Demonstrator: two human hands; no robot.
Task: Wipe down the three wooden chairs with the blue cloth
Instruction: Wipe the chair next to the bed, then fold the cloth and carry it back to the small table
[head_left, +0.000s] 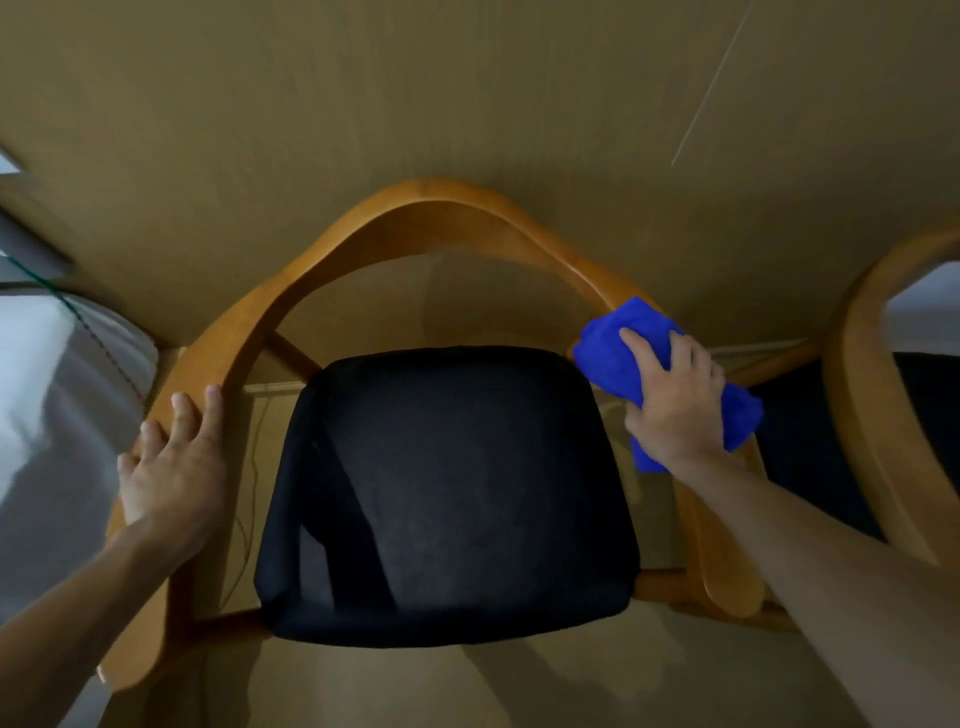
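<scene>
A wooden chair (426, 208) with a curved one-piece back and arms and a black seat cushion (447, 493) stands right below me against a brown wall. My right hand (675, 400) presses the bunched blue cloth (618, 348) onto the chair's right armrest. My left hand (176, 467) lies flat on the left armrest, fingers spread, holding nothing. A second wooden chair (872, 415) with a black seat shows partly at the right edge. No third chair is in view.
A brown wall (467, 93) runs close behind the chairs. At the left is a grey-white surface (47, 405) with a thin dark cord across it. Tan floor (467, 691) shows below the seat.
</scene>
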